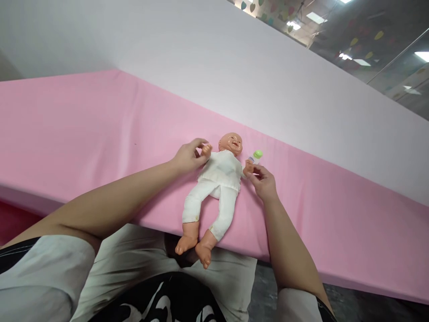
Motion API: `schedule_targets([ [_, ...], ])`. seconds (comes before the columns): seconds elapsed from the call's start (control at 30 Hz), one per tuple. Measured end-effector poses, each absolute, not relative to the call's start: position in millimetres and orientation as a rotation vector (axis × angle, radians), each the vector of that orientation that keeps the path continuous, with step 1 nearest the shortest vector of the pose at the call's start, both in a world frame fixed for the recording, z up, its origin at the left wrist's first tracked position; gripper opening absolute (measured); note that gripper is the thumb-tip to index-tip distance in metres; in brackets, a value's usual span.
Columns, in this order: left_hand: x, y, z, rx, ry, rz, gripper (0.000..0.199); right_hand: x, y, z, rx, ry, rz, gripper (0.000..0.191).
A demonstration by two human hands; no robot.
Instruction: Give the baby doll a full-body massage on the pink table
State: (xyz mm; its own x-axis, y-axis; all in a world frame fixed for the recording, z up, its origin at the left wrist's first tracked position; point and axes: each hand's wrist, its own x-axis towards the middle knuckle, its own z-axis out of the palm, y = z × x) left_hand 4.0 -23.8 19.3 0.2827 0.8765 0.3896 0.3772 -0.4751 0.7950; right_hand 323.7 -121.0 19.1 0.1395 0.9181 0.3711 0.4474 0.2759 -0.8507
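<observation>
A baby doll [224, 172] with a white cloth body lies on its back on the pink padded bench [150, 120], its head toward the wall and its bare feet over the front edge. My left hand [190, 156] has its fingers closed around the doll's hand on the left. With thumb and fingers, my right hand [264, 180] pinches the doll's other hand. Just beyond that hand lies a small bottle [257, 155] with a light green cap, partly hidden by the doll's hand.
A white wall [234, 67] rises behind the bench. Above it at the upper right is glass [362, 49] with heart-shaped stickers and reflected ceiling lights. My legs [134, 264] are against the bench's front edge, with dark floor [268, 290] below.
</observation>
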Motion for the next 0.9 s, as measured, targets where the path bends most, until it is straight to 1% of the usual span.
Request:
schedule_targets([
  [0.07, -4.4, -10.4, 15.9, 1.84, 1.263, 1.275, 0.066, 341.6, -113.0, 13.3, -1.291, -1.29, 0.58, 0.06],
  [0.1, -9.3, -2.4, 13.8, 1.793, 1.34, 1.312, 0.071, 351.5, -109.1, 9.6, -1.303, -1.218, 0.616, 0.067],
  [0.17, -19.4, 13.6, 9.5, 1.749, 1.487, 1.285, 0.08, 370.6, -102.3, 1.3, -1.366, -1.076, 0.638, 0.072],
  [0.23, -28.2, 26.6, 6.5, 1.754, 1.604, 1.131, 0.078, 386.6, -97.3, -7.3, -1.413, -0.97, 0.655, 0.074],
  [0.37, -36.9, 37.9, 4.7, 1.832, 1.754, 0.859, 0.066, 404.5, -91.4, -21.3, -1.47, -0.875, 0.701, 0.072],
  [0.43, -34.9, 36.0, 3.1, 1.881, 1.831, 0.827, 0.064, 407.5, -89.6, -25.4, -1.483, -0.871, 0.697, 0.071],
  [0.53, -22.7, 23.8, -3.0, 2.067, 1.828, 0.935, 0.062, 408.2, -88.2, -28.3, -1.443, -0.88, 0.69, 0.074],
  [0.63, -4.3, 3.2, -11.3, 2.41, 1.563, 1.064, 0.06, 408.9, -87.9, -29.6, -1.402, -0.882, 0.687, 0.079],
  [0.67, 1.5, -4.3, -13.7, 2.518, 1.422, 1.065, 0.057, 410.0, -87.8, -30.2, -1.4, -0.88, 0.675, 0.08],
  [0.73, 10.5, -18.7, -17.1, 2.742, 0.983, 0.995, 0.05, 413.8, -87.3, -31.9, -1.409, -0.87, 0.631, 0.082],
  [0.77, 13.4, -25.2, -17.9, 2.819, 0.774, 0.937, 0.055, 416.2, -86.9, -33.0, -1.417, -0.864, 0.604, 0.083],
  [0.83, 15.9, -37.3, -17.5, 2.865, 0.519, 0.898, 0.066, 420.5, -86.0, -35.0, -1.436, -0.845, 0.558, 0.083],
  [0.9, 15.8, -48.8, -14.5, 2.891, 0.371, 0.891, 0.067, 422.0, -86.0, -35.1, -1.464, -0.816, 0.521, 0.081],
])
